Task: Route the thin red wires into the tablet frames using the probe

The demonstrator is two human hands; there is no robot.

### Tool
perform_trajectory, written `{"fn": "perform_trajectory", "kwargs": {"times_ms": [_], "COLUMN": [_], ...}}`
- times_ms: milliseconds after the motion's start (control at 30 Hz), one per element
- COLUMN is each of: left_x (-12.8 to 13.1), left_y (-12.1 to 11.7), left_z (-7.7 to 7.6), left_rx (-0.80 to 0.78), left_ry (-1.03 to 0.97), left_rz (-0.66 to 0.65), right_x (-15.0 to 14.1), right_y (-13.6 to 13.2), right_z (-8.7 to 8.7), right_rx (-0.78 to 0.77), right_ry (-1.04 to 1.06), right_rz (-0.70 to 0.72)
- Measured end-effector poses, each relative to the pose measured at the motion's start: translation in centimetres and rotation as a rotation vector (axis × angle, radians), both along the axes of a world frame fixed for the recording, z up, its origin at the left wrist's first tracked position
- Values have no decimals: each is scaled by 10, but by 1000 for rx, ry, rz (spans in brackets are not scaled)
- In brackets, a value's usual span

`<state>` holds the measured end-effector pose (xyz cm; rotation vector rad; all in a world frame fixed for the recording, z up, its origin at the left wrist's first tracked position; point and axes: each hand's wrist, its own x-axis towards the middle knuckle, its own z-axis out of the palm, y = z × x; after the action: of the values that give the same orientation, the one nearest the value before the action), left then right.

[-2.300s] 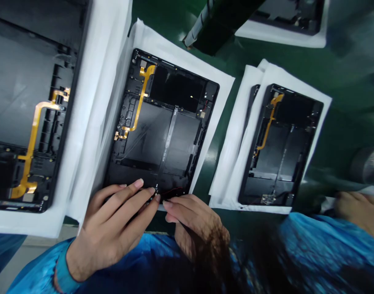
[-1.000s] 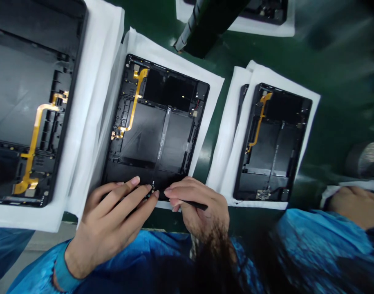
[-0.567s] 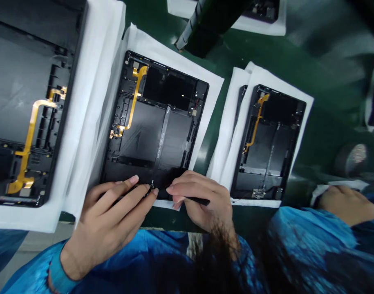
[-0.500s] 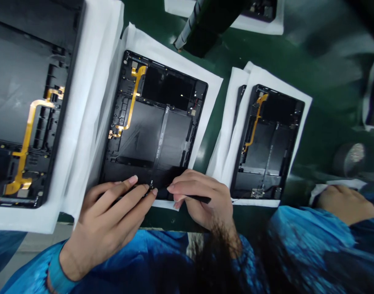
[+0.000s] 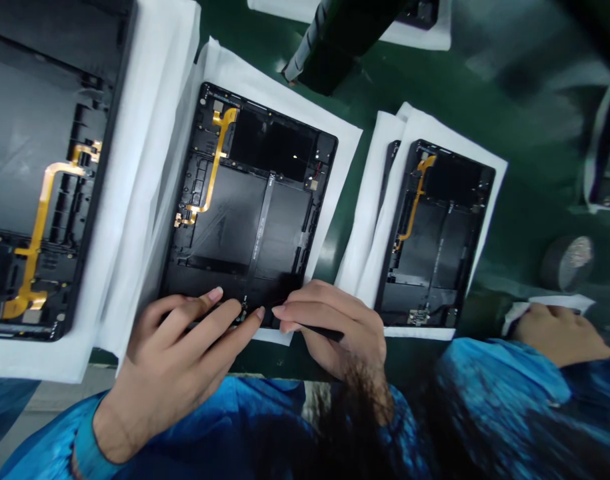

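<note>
In the head view, an uncovered tablet housing (image 5: 219, 233) lies on white foam sheeting, with an orange flex cable (image 5: 215, 177) along its left and a dark ribbon cable (image 5: 261, 227) down its middle. Across its lower edge rests my left hand (image 5: 189, 347), fingers spread, the fingertips beside a small connector (image 5: 244, 305) at the ribbon's lower end. My right hand (image 5: 335, 323) is at the lower right corner, pinching a thin black tool (image 5: 327, 331). Its tip is hard to make out against the dark housing, and my fingers cover part of it.
A larger-looking housing (image 5: 29, 133) lies close on the left. To the right is another housing (image 5: 435, 233) on layered white sheets. A dark post (image 5: 345, 47) stands behind. At far right are a co-worker's hand (image 5: 559, 335) and a round grey object (image 5: 567, 262) on the green table.
My left index finger has slid slightly right along the lower edge. My right hand has shifted a little, still pinching the black tool. The view has moved slightly.
</note>
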<state>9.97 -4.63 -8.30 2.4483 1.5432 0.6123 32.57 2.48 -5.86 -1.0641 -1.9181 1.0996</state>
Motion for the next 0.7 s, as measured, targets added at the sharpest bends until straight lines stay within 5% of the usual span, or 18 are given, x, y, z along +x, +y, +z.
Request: {"fn": "perform_trajectory", "kwargs": {"times_ms": [700], "left_x": [-3], "left_y": [-3], "left_z": [0], "left_rx": [-77], "left_ry": [11], "left_rz": [43], "right_x": [5], "right_y": [-1], "right_z": [-10], "right_rx": [-29], "right_ry": [88], "right_rz": [-69]}}
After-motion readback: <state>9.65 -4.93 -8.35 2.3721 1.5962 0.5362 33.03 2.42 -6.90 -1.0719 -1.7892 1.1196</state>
